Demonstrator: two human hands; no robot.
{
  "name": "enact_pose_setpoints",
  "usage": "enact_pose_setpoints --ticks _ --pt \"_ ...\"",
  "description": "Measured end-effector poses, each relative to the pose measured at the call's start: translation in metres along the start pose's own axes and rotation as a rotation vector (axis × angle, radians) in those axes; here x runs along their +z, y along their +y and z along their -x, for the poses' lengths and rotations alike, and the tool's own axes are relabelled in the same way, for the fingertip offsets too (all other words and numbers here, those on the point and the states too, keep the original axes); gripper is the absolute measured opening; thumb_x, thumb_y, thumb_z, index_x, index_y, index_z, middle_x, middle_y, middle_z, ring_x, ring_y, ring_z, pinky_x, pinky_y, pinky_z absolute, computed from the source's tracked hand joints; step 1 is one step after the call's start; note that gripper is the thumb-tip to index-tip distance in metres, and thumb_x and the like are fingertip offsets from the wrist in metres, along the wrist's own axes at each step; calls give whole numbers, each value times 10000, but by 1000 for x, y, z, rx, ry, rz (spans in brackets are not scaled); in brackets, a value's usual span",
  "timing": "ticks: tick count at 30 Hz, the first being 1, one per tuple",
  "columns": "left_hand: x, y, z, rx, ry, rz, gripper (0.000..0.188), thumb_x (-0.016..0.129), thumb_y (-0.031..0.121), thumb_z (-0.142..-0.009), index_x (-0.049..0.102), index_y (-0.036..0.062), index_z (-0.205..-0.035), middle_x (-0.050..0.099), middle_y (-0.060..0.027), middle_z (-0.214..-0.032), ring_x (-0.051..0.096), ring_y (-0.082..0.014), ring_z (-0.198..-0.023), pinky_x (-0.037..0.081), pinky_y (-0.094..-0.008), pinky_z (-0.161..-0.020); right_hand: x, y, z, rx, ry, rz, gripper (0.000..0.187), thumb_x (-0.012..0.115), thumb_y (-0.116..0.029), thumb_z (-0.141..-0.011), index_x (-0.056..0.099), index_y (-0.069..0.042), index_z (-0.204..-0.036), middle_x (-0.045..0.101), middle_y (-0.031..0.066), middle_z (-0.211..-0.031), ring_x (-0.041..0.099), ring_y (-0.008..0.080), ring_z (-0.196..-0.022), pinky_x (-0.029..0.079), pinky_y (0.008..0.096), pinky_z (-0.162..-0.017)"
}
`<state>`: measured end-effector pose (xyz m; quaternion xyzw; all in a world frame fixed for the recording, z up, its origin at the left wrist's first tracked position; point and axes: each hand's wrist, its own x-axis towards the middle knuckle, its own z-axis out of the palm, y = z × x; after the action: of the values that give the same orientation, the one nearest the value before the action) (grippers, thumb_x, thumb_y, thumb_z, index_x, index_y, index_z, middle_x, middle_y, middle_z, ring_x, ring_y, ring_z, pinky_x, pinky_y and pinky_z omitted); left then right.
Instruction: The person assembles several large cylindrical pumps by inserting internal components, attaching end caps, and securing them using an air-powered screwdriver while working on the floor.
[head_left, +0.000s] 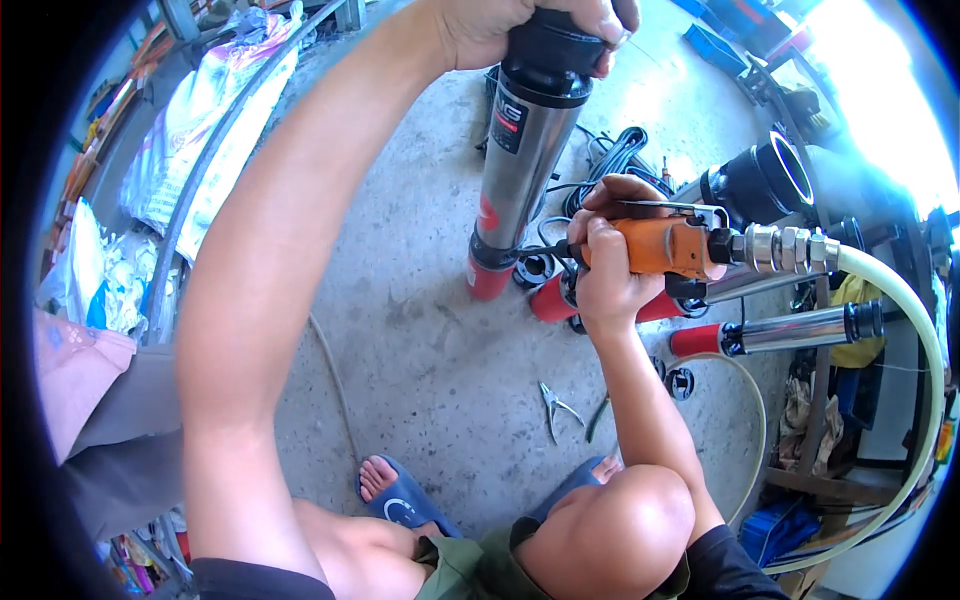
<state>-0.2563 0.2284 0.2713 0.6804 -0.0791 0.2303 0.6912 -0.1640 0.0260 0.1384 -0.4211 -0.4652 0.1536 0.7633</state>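
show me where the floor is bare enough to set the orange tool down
Bare concrete floor lies between the upright steel cylinder, the pliers and the blue sandal. Right of the orange tool it is crowded: more cylinders, hose, cables.

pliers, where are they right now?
In the head view, the pliers lie on the concrete floor, low and centre, just left of the right forearm. They sit below the orange air tool held in the right hand, above the blue sandal.

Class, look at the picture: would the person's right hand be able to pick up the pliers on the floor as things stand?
Probably not at once. The right hand is wrapped around the orange air tool, so it is full. The pliers lie bare on the concrete below it, near the knee, with nothing covering them.
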Motion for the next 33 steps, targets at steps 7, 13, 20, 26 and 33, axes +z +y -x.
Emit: enact_pose_setpoints --ticks 7,13,20,26,33 --pt "8 0 -7 -31 -28 12 220 676 84 -759 679 -1 -962 689 -93 -846 671 -179 -766 550 -317 -753 -3 10 8 68 -10 -87 288 539 17 -840 550 17 -1128 589 118 -922 572 148 -662 502 284 -619" --pt "18 -3 -9 -63 -46 41 223 664 64 -740 686 -11 -949 690 -96 -838 675 -184 -747 555 -316 -730 -13 7 17 99 -102 -178 279 521 56 -853 499 -28 -1118 568 64 -891 560 122 -704 487 268 -649" --pt "21 -4 -7 -42 -80 24 226 667 41 -717 695 -26 -931 693 -105 -823 677 -197 -730 553 -313 -718 -9 7 22 172 12 -187 263 546 11 -825 541 -7 -1088 583 101 -879 545 142 -646 495 281 -616" --pt "27 0 -2 -73 -74 48 223 676 34 -712 697 -23 -926 696 -110 -832 683 -205 -748 557 -322 -743 -18 9 20 87 -117 -68 248 534 31 -835 543 -14 -1078 584 98 -895 563 141 -668 498 278 -629" --pt "30 4 -3 -107 -74 67 204 681 21 -718 692 -14 -919 697 -112 -831 689 -214 -753 559 -333 -744 -22 23 18 193 -169 -302 205 525 38 -855 531 -19 -1052 590 99 -942 587 141 -713 505 280 -646"
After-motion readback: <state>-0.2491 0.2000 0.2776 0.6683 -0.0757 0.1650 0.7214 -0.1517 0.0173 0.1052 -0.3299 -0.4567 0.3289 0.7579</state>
